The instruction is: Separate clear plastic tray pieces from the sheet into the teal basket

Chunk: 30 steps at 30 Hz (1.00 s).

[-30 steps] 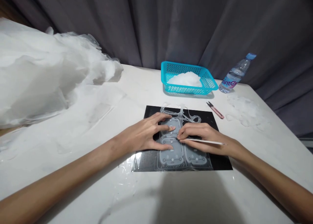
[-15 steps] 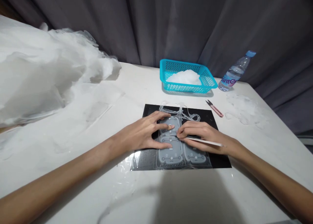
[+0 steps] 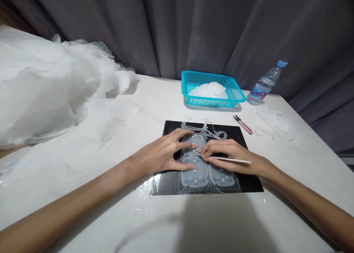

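A translucent molded sheet (image 3: 195, 173) with rounded rectangular panels lies on a black mat (image 3: 250, 183). My left hand (image 3: 173, 149) rests on its left side, fingers spread and pressing the panels. My right hand (image 3: 221, 151) grips a thin white pen-like tool (image 3: 235, 160) in a pinch. The tool's front end is by the gap between the upper and lower panels, close to the left fingertips; the tip itself is too small to make out. Loose clear strips (image 3: 219, 135) of the sheet curl at the mat's far edge.
Behind the mat stands a turquoise basket (image 3: 212, 102) holding a white translucent pile (image 3: 208, 90). A water bottle (image 3: 262, 87), pink-handled thread snips (image 3: 243, 124) and clear scraps (image 3: 276, 125) are at the right. A large heap of translucent sheets (image 3: 55, 87) fills the left.
The view has shifted slightly, so everything sits a little lower. The tool has moved very slightly along the gap; both hands otherwise keep their places.
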Available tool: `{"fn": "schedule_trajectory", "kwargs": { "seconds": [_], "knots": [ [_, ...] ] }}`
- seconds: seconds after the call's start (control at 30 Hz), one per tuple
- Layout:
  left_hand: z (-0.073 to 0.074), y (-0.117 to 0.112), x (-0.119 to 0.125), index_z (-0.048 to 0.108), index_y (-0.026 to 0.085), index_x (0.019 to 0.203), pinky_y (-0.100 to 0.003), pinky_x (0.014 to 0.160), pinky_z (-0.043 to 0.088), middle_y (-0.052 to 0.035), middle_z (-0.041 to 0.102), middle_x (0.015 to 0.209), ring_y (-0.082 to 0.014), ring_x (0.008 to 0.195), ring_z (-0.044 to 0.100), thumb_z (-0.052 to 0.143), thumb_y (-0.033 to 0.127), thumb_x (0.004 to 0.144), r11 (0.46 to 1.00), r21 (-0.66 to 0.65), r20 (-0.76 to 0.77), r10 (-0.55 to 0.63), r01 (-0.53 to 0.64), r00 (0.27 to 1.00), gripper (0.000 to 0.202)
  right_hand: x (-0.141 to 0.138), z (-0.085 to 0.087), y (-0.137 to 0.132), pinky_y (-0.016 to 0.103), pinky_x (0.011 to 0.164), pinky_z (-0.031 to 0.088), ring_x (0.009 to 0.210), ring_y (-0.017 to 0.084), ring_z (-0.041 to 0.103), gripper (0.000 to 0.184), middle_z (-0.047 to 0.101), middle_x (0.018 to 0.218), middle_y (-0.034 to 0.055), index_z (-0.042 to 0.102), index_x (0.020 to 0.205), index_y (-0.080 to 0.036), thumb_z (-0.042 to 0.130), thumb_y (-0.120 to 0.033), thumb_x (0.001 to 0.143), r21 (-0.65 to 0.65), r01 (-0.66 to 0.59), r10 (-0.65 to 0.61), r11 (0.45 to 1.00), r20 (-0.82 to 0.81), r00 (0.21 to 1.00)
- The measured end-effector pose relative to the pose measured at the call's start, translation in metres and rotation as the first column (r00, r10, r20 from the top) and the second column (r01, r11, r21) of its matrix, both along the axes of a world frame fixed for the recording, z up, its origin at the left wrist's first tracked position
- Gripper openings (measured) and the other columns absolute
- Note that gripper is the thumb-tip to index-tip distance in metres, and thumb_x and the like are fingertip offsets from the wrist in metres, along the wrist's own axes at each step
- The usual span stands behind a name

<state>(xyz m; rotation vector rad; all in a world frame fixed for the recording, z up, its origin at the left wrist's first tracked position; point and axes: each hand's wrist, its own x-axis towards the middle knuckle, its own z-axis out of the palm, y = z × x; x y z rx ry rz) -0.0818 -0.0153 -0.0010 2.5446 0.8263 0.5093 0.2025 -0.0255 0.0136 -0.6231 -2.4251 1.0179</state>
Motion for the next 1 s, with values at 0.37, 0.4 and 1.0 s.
{"fn": "schedule_trajectory", "kwargs": {
  "seconds": [0.37, 0.4, 1.0],
  "knots": [
    [-0.007, 0.003, 0.0, 0.063, 0.024, 0.137, -0.054, 0.112, 0.051, -0.017, 0.052, 0.152, -0.0367, 0.139, 0.053, 0.073, 0.061, 0.092, 0.999, -0.039, 0.036, -0.026, 0.027, 0.999, 0.06, -0.008, -0.007, -0.007, 0.034, 0.086, 0.059, 0.108, 0.023, 0.069, 0.016, 0.073, 0.115, 0.0106, 0.066, 0.117, -0.018, 0.052, -0.02, 0.109, 0.373, 0.002, -0.052, 0.928, 0.125, 0.991],
    [-0.007, 0.004, 0.0, 0.061, 0.024, 0.14, -0.054, 0.113, 0.051, -0.0167, 0.052, 0.152, -0.0366, 0.139, 0.053, 0.073, 0.061, 0.092, 0.998, -0.054, 0.039, -0.027, 0.029, 0.999, 0.062, -0.011, -0.012, -0.009, 0.035, 0.084, 0.059, 0.108, 0.024, 0.069, 0.018, 0.073, 0.115, 0.0117, 0.065, 0.121, -0.017, 0.051, -0.02, 0.109, 0.473, 0.006, -0.086, 0.881, 0.147, 0.985],
    [0.008, -0.004, 0.002, 0.0, 0.017, 0.17, -0.061, 0.121, 0.039, -0.0292, 0.01, 0.174, -0.0461, 0.161, 0.018, 0.054, 0.071, 0.098, 0.986, -0.166, -0.149, -0.011, -0.014, 0.989, 0.105, 0.002, 0.0, 0.087, 0.034, 0.071, 0.054, 0.069, 0.018, 0.064, 0.035, 0.073, 0.082, 0.0056, 0.074, 0.08, -0.018, 0.079, -0.053, 0.078, -0.512, 0.55, -0.715, 0.66, -0.202, 0.67]
  ]
}}
